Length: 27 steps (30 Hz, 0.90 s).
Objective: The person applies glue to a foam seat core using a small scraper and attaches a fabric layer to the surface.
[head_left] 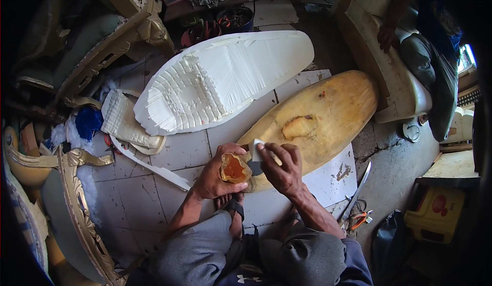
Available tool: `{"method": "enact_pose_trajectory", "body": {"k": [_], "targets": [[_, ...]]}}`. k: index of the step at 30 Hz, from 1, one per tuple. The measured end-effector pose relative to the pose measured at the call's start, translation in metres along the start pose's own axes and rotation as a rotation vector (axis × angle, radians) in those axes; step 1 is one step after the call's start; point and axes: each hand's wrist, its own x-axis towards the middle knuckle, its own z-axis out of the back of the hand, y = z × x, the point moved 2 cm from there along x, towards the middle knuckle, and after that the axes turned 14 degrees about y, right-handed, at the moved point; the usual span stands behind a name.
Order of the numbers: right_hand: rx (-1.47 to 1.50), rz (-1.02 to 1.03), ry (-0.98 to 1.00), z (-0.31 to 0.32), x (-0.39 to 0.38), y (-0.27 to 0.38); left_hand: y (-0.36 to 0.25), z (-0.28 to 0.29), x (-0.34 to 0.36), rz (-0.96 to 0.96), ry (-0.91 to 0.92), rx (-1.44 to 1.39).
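Note:
My left hand (214,176) is wrapped round a cut-open container (235,167) with a ragged rim and an amber, glue-like substance inside. Beside it, my right hand (283,167) pinches a small white flat piece (256,150) close to the container's rim. I cannot tell what the piece is made of. Both hands are above the near end of a long yellowed foam seat pad (328,113), which has a rough patch in its middle. Behind lies a white long seat cover (241,70), its inside up, with a stitched, gathered section at the left.
A folded white quilted piece (128,119) lies left of the cover. Carved gold chair frames (77,199) crowd the left. At right are a long blade (357,191), orange-handled pliers (362,219) and a yellow case (435,214). Another person's hand (387,36) rests on a cream sofa piece.

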Motion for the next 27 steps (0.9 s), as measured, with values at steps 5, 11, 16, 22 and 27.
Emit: {"method": "enact_pose_trajectory", "body": {"k": [5, 11, 16, 22, 27], "targets": [[-0.087, -0.108, -0.011, -0.005, -0.016, -0.017, 0.001, -0.007, 0.005, -0.007, -0.041, -0.280], [0.008, -0.028, 0.013, -0.007, -0.002, -0.008, 0.004, -0.007, 0.001, 0.066, 0.020, -0.053], [0.042, -0.351, -0.021, 0.002, -0.012, -0.032, 0.005, -0.006, 0.010, -0.020, -0.021, 0.238], [0.175, -0.297, -0.013, 0.037, 0.007, -0.008, 0.004, 0.001, 0.013, 0.077, -0.210, 0.577], [0.172, -0.153, -0.002, 0.036, 0.010, 0.003, -0.012, 0.001, 0.020, 0.187, -0.241, 0.934]]}}
